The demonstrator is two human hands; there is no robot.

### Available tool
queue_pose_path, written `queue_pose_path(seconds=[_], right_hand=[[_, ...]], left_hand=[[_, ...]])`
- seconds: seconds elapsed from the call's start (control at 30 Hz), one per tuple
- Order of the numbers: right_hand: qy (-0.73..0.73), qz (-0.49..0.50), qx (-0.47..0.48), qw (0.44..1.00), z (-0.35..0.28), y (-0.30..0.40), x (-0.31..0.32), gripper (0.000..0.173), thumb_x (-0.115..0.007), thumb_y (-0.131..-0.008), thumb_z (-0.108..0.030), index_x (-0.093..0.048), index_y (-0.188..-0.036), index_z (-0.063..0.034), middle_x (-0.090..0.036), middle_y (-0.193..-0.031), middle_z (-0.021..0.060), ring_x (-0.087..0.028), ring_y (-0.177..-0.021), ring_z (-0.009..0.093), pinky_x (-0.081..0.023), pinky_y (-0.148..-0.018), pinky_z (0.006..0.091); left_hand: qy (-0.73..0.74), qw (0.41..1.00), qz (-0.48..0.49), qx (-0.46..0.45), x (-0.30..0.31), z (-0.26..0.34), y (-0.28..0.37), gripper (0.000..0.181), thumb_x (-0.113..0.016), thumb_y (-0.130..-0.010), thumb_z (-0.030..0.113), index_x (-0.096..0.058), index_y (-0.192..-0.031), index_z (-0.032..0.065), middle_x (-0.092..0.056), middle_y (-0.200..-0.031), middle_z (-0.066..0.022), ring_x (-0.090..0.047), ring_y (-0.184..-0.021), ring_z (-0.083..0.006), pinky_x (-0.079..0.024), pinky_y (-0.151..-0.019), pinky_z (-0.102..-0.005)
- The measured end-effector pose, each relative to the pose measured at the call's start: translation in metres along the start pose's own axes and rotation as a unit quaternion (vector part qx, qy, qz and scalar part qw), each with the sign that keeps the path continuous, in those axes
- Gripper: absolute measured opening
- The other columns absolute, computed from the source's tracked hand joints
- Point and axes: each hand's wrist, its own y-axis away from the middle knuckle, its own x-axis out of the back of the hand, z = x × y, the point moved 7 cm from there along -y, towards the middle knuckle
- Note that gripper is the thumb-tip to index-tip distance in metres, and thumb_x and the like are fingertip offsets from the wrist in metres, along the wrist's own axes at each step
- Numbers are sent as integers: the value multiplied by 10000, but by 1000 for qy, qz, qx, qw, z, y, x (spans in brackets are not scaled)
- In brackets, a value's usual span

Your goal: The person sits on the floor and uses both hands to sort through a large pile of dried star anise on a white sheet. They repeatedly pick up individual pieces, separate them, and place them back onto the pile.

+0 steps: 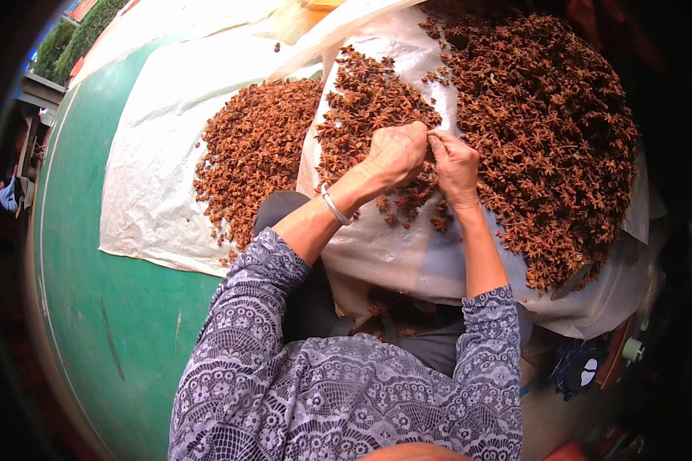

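Observation:
Three piles of dried star anise lie on pale plastic sheets before me: a large pile [542, 138] at right, a smaller middle pile [369, 104] and another pile [265, 150] at left. Over the near right side of the middle pile, my left hand [401, 152], with a silvery bangle on its wrist, meets my right hand [455, 164] at the fingertips. The fingers of both hands are curled and pinched together. Whatever may be between them is too small and too covered to make out. Loose star anise [440, 223] lies just below my hands.
A white sheet [150, 144] spreads at left over a green floor [132, 311] with a white line. Clear plastic film [346, 34] is bunched at the top. Dark cloth [576, 366] lies at lower right. A person [8, 195] is far off at the left edge.

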Motion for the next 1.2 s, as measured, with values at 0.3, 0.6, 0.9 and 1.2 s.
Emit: queue_pose_path(seconds=[0.3,0.6,0.9,1.2], right_hand=[[147,153,117,970,-50,-12,1,79,-624,-889,-57,-688,-899,-12,-650,-712,111,-631,-594,235,-508,-520,340],[175,-93,-16,980,24,-26,-17,418,-678,-836,-97,-625,-1228,-231,-566,-1339,33,-471,-1287,218,-462,-1050,375],[235,-53,170,955,-11,29,-47,274,-754,-747,-62,-683,-1011,-83,-651,-946,65,-631,-901,216,-549,-791,307],[-293,21,-265,918,9,97,-7,167,-464,-953,-29,-611,-1024,5,-668,-1000,136,-666,-815,163,-591,-664,289]], left_hand=[[707,631,-220,233,-19,-13,24,114,-585,-870,72,-584,-767,23,-515,-619,12,-507,-490,-89,-488,-477,-255],[370,880,-289,-69,3,-11,98,165,-545,-868,126,-634,-918,-4,-625,-692,-97,-626,-575,-156,-497,-548,-320],[-40,974,-63,216,58,-84,25,401,-406,-910,-16,-473,-1302,37,-633,-808,-196,-656,-762,-311,-554,-729,-445],[317,867,-356,147,65,-82,124,129,-669,-855,134,-713,-852,13,-663,-657,-61,-630,-544,-124,-503,-506,-257]])
